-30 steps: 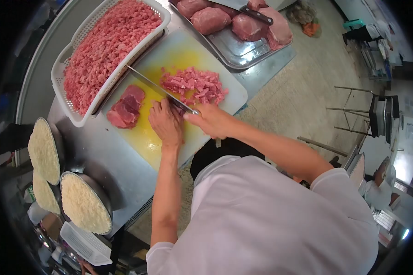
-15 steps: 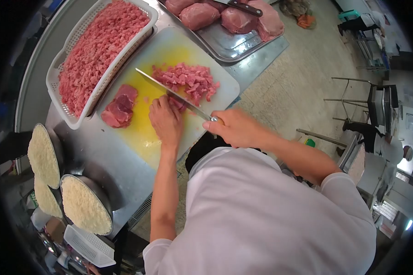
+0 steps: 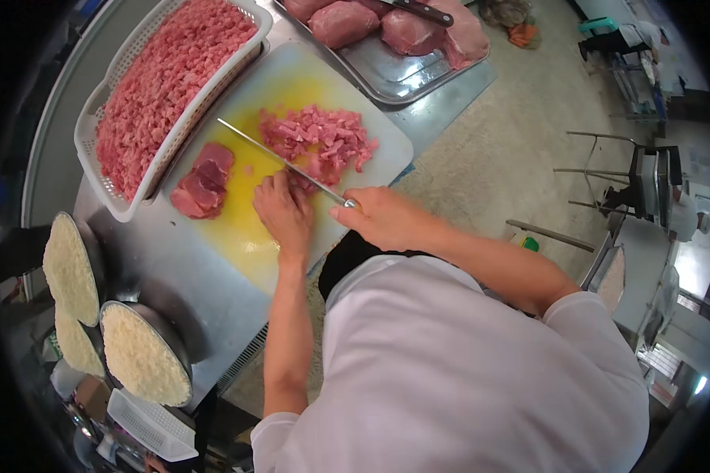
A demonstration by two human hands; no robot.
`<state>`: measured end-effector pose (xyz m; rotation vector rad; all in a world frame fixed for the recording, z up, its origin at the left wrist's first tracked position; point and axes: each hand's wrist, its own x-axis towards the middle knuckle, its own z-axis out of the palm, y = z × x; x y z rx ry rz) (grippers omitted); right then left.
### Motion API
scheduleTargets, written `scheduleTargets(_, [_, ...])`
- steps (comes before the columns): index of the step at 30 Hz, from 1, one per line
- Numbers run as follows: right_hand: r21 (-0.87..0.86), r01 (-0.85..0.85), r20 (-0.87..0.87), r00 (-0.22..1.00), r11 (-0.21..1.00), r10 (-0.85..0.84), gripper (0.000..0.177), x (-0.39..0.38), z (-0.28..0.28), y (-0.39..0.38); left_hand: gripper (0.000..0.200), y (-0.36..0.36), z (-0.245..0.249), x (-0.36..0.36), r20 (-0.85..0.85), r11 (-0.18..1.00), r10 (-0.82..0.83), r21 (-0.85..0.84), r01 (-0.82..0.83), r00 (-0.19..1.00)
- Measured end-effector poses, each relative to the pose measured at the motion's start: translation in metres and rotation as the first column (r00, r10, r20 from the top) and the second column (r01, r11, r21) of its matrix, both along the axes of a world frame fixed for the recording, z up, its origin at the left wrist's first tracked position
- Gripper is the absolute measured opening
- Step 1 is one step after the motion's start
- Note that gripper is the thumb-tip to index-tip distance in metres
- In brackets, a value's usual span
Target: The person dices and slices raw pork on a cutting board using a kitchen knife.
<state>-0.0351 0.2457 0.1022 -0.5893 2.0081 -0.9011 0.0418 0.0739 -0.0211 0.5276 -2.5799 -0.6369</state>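
Observation:
My right hand (image 3: 375, 218) grips the handle of a long knife (image 3: 272, 154), whose blade lies across the yellow-stained white cutting board (image 3: 248, 236). My left hand (image 3: 282, 209) presses down on a strip of raw meat right beside the blade, fingers curled. A pile of diced pink meat (image 3: 319, 140) lies just beyond the knife. Several raw meat slices (image 3: 201, 183) are stacked at the board's left side.
A white plastic basket (image 3: 95, 150) full of diced meat (image 3: 162, 79) stands left of the board. A steel tray (image 3: 402, 67) behind holds large meat pieces and a second knife (image 3: 418, 9). Round pans of white shreds (image 3: 138, 351) sit at the steel table's near left. Floor and metal racks lie right.
The knife was drawn back toward me and lifted, then came forward and down again beside my left hand. My left hand stayed on the meat; the view shifted slightly.

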Motion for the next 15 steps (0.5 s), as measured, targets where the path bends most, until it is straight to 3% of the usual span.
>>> scheduleTargets(1, [-0.001,0.002,-0.005,1.0,1.0,-0.002,0.041,-0.004,-0.014,-0.007,0.017,0.0,0.003,-0.007,-0.005,1.0,-0.002,-0.001,0.002,1.0])
scheduleTargets(3, [-0.233,0.086,-0.008,0.996,0.969,-0.091,0.041,-0.002,-0.039,-0.025,0.019,0.009,0.01,0.0,-0.003,1.0,-0.023,-0.011,0.023,1.0])
scheduleTargets(4, [-0.051,0.1,0.166,0.982,0.994,-0.09,0.043,-0.011,-0.032,-0.034,0.019,0.004,0.005,-0.001,-0.005,1.0,-0.01,-0.017,0.009,1.0])
scheduleTargets(5, [-0.053,0.099,0.177,0.98,0.994,-0.088,0.043,-0.01,-0.034,-0.032,0.02,-0.003,0.0,0.004,-0.014,0.997,-0.048,0.053,0.049,0.999])
scheduleTargets(7, [-0.137,0.105,-0.027,0.994,0.985,-0.109,0.044,-0.016,-0.039,-0.027,0.022,-0.009,0.003,0.012,-0.043,0.989,-0.089,0.114,0.094,0.995])
scheduleTargets(9, [-0.141,0.069,-0.039,0.996,0.988,-0.075,0.048,-0.011,-0.054,-0.012,0.026,-0.008,0.018,0.039,-0.091,0.983,0.008,0.182,0.009,0.996])
scheduleTargets(10, [-0.101,0.091,-0.019,0.995,0.991,-0.094,0.05,-0.004,-0.05,-0.007,0.026,-0.006,0.025,0.047,-0.084,0.983,0.009,0.181,0.007,0.996])
scheduleTargets(12, [-0.06,0.107,0.009,0.994,0.992,-0.107,0.052,0.003,-0.045,0.0,0.027,0.0,0.037,0.058,0.044,0.998,-0.067,0.0,0.067,0.997])
scheduleTargets(14, [-0.016,0.182,0.284,0.944,0.983,-0.17,0.052,-0.001,-0.04,0.001,0.029,-0.007,0.027,0.063,0.047,0.998,-0.067,0.003,0.067,0.997])
scheduleTargets(15, [-0.021,0.181,0.282,0.945,0.983,-0.168,0.052,-0.004,-0.039,0.001,0.031,-0.01,0.025,0.061,0.046,0.997,-0.071,0.007,0.07,0.996])
